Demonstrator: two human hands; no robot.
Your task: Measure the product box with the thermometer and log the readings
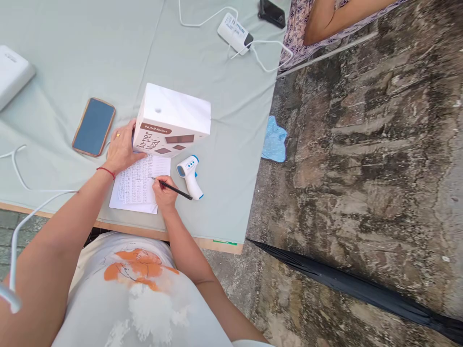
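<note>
A black pen (pixel 172 187) is gripped in my right hand (pixel 165 195), with its tip on the written sheets. These papers (pixel 136 185) lie near the table's front edge, covered with rows of small handwriting. My left hand (pixel 123 148) is laid flat at their upper left, thumb spread, fingers against the left side of a white box (pixel 175 108). The box stands on the papers' far end and carries the words "NutriMotion" and "Super Meal". Just right of my right hand lies a white and blue infrared thermometer (pixel 191 177).
A phone (pixel 93 126) lies left of my left hand. Farther off are a white power bank (pixel 235 33), cables, a dark phone (pixel 272 13) and a white device (pixel 12 74). Another person's arm (pixel 333 17) shows at the top right. The table's right edge borders a stone wall (pixel 354 159).
</note>
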